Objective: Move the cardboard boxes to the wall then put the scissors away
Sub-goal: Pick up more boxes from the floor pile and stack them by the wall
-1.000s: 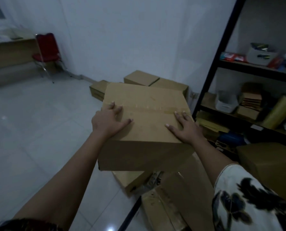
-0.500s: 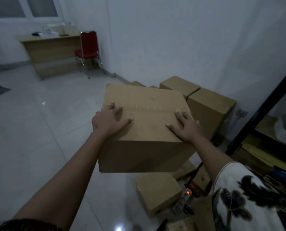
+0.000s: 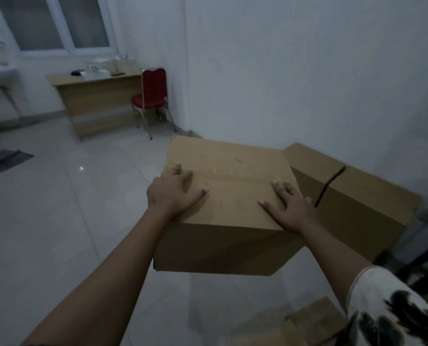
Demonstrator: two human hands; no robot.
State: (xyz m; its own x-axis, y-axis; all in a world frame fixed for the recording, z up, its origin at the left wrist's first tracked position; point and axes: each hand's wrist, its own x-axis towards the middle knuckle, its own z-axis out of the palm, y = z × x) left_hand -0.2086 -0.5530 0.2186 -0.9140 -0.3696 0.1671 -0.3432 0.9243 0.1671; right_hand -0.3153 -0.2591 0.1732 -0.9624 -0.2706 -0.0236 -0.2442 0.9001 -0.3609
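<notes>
Fingers [image 3: 188, 174] of the left hand [image 3: 173, 193] are laid straight and spread on the top of the carried cardboard box [image 3: 233, 166], by its left edge, with nothing curled round it. The right hand [image 3: 291, 211] is set the same way by the right edge, fingers flat and splayed, thumb pointing inward. A tape seam [image 3: 233, 176] runs left to right between the two hands, and the fingertips of both just reach it. The box is seen at frame centre, apparently off the floor [image 3: 58, 221]. What bears it from below cannot be told.

The wall [image 3: 308, 71] lies beyond the fingertips, up and right in the frame. Two boxes at the wall [image 3: 363, 203] are parked right of centre, just beside the carried box's far right corner, so the right hand is the nearer one. Bare floor at the wall's foot is left open straight ahead of the fingers, a likely set-down spot. Another box [image 3: 310, 320] is cut off at the lower right. A desk [image 3: 98, 101] and red chair [image 3: 151, 88] are seen upper left. No scissors are seen.
</notes>
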